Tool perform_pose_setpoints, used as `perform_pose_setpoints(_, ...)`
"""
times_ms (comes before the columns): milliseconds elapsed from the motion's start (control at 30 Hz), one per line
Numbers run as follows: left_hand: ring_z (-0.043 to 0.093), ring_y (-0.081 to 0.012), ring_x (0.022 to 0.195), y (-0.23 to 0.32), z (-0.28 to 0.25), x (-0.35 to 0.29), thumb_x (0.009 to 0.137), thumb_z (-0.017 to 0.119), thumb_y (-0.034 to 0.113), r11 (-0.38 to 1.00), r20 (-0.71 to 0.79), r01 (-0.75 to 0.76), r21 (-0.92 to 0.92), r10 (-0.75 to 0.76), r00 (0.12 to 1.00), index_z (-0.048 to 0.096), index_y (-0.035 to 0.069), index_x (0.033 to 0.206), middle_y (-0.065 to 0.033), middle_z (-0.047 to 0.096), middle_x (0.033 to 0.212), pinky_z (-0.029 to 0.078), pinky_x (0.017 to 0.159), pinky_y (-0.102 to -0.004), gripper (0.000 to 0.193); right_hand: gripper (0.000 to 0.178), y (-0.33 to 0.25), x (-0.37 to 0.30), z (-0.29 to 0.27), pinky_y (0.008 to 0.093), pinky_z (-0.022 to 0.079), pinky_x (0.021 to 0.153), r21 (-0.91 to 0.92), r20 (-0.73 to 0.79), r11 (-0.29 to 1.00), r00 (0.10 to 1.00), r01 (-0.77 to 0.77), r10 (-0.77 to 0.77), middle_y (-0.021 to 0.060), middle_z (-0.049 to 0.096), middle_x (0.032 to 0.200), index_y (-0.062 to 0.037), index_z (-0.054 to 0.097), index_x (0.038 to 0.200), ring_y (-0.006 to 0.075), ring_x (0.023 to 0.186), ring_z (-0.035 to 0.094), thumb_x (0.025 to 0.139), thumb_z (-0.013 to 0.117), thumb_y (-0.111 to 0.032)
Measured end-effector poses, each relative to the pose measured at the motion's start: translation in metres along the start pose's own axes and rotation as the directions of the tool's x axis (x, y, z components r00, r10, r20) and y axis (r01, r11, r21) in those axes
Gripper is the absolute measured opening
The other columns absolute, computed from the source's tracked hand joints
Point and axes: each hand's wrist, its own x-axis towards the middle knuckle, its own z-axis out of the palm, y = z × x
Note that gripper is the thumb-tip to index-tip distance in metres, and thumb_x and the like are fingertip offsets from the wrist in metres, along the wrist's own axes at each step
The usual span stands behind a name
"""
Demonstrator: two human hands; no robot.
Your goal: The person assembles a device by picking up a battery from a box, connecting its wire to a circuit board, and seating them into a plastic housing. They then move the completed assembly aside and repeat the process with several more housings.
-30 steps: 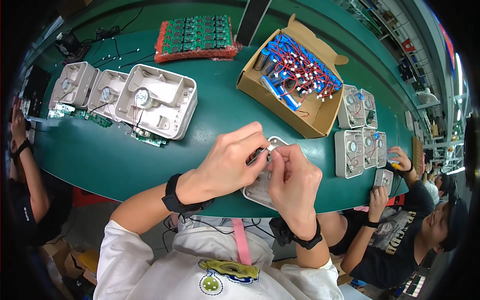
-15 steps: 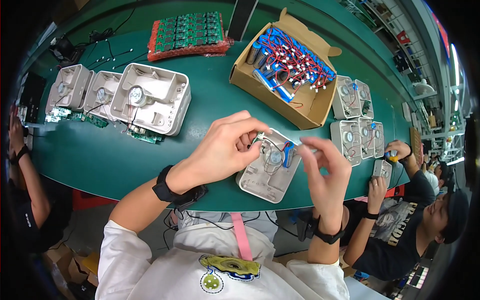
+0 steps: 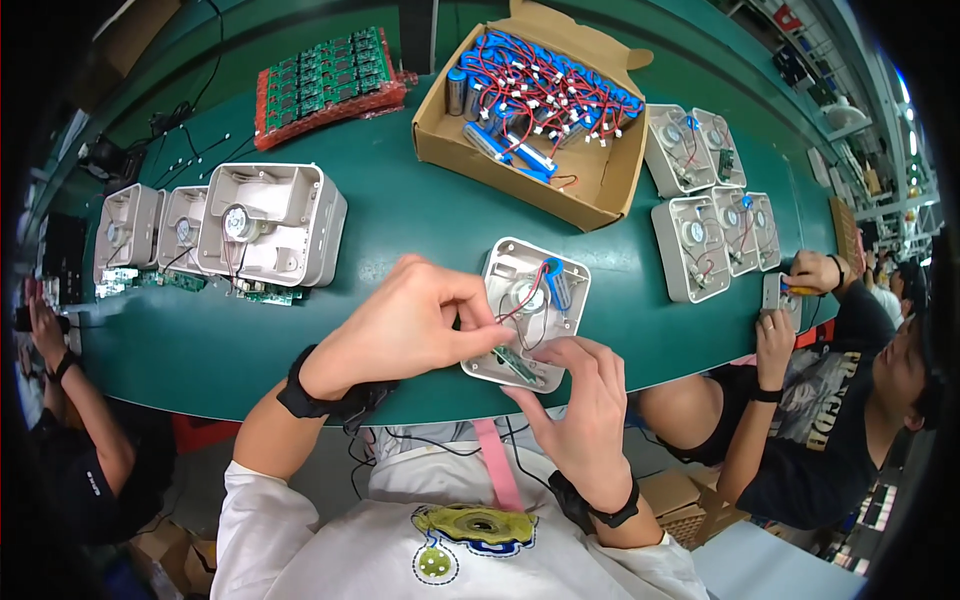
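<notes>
An open light-grey plastic housing [image 3: 577, 328] lies in front of me on the green table. It holds a round speaker [image 3: 527, 296] and, at its far right, a blue cylindrical battery [image 3: 560, 290] with red and black wires. At the housing's near end a small green circuit board [image 3: 516, 366] sits tilted. My left hand [image 3: 420, 325] reaches over the housing's left side, its thumb and index finger pinched at the board's upper end. My right hand [image 3: 583, 415] is closed around the near right corner, thumb outside, fingertips inside beside the board.
A cardboard box [image 3: 600, 190] of wired blue batteries stands behind the housing. Similar housings [image 3: 330, 230] sit at the left, and more housings [image 3: 690, 250] at the right. Circuit boards [image 3: 330, 85] lie stacked on red wrap at the back. A co-worker's hand [image 3: 815, 272] works at far right.
The circuit board has come down from above the housing's far left into its near end. My right hand has moved from the battery side to the near right corner. The view has shifted.
</notes>
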Motion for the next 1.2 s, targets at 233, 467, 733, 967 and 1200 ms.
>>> perform_pose_setpoints(233, 0.056, -0.0237, 0.046, -0.014, 0.010, -0.007, 0.085, 0.088, 0.015, 0.941, 0.104, -0.215, 0.261, 0.194, 0.975, 0.082, 0.002, 0.086, -0.0123, 0.068, 0.062, 0.043, 0.049, -0.0348, 0.015, 0.062, -0.003, -0.001, 0.007, 0.0446, 0.048, 0.094, -0.019, -0.063, 1.000, 0.998, 0.000, -0.001, 0.0098, 0.070, 0.118, -0.0032, 0.061, 0.124, 0.0322, 0.111, 0.063, 0.074, 0.096, -0.015)
perform_pose_setpoints(467, 0.061, -0.0383, 0.054, 0.000, -0.006, -0.009, 0.091, 0.077, 0.019, 0.894, 0.279, -0.237, 0.381, 0.133, 0.951, 0.085, 0.008, 0.098, -0.0184, 0.065, 0.061, 0.048, 0.054, -0.0447, 0.016, 0.059, -0.007, 0.000, 0.006, 0.0521, 0.046, 0.097, -0.084, -0.087, 0.996, 0.996, 0.009, -0.017, 0.0156, 0.067, 0.116, 0.0020, 0.059, 0.126, 0.0353, 0.115, 0.063, 0.081, 0.090, -0.019)
perform_pose_setpoints(733, 0.061, -0.0334, 0.052, -0.006, -0.003, -0.008, 0.088, 0.078, 0.014, 0.875, 0.254, -0.302, 0.378, 0.216, 0.943, 0.086, 0.010, 0.102, -0.0163, 0.067, 0.063, 0.047, 0.052, -0.0421, 0.017, 0.061, -0.007, 0.001, 0.008, 0.0487, 0.046, 0.098, -0.085, -0.104, 0.996, 0.994, 0.015, -0.024, 0.0163, 0.066, 0.124, -0.0014, 0.060, 0.125, 0.0368, 0.120, 0.060, 0.075, 0.094, -0.011)
perform_pose_setpoints(967, 0.056, -0.0273, 0.046, -0.014, 0.001, -0.004, 0.083, 0.082, 0.010, 0.873, 0.215, -0.343, 0.345, 0.283, 0.935, 0.086, 0.011, 0.100, -0.0111, 0.063, 0.058, 0.042, 0.048, -0.0383, 0.018, 0.057, -0.002, 0.001, 0.007, 0.0488, 0.047, 0.099, -0.046, -0.067, 0.998, 0.997, 0.031, -0.034, 0.0170, 0.067, 0.123, -0.0005, 0.062, 0.124, 0.0372, 0.119, 0.061, 0.076, 0.093, -0.008)
perform_pose_setpoints(1200, 0.065, -0.0361, 0.058, -0.007, 0.002, -0.004, 0.080, 0.076, 0.011, 0.888, 0.219, -0.281, 0.363, 0.212, 0.952, 0.081, 0.008, 0.088, -0.0135, 0.067, 0.061, 0.050, 0.057, -0.0440, 0.010, 0.055, -0.001, 0.001, 0.008, 0.0549, 0.046, 0.101, -0.011, -0.085, 1.000, 0.996, 0.029, -0.030, 0.0147, 0.064, 0.121, 0.0015, 0.060, 0.125, 0.0365, 0.118, 0.061, 0.079, 0.090, -0.010)
